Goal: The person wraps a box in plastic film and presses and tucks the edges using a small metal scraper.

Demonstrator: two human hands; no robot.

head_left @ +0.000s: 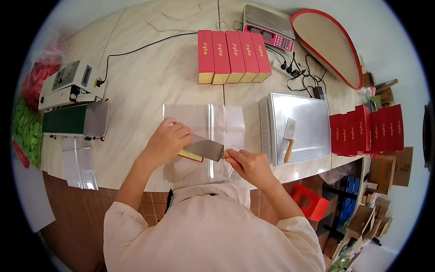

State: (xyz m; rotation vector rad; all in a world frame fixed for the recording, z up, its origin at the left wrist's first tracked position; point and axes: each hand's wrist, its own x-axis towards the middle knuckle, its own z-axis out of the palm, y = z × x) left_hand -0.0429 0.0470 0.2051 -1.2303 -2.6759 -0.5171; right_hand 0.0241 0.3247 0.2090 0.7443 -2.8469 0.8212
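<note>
My right hand (248, 164) grips the short wooden handle (226, 154) of a cleaver with a broad grey metal blade (205, 147). Curled over the far end of that blade are the fingers of my left hand (170, 138), which cover its tip. Below the blade shows part of a yellow-gold box edge (190, 156) with a red rim; the remainder is hidden by blade and hand. Clear plastic film (229, 120) lies flat on the table beneath both hands.
Several red-and-gold boxes (229, 56) stand ahead, near a pink scale (269, 36). To the right, a metal tray (312, 118) carries a wooden-handled flat-bladed tool (289, 138); more red boxes (362, 131) stand beyond. A sealing machine (72, 97) occupies the left. Black cables (306, 75) lie at back right.
</note>
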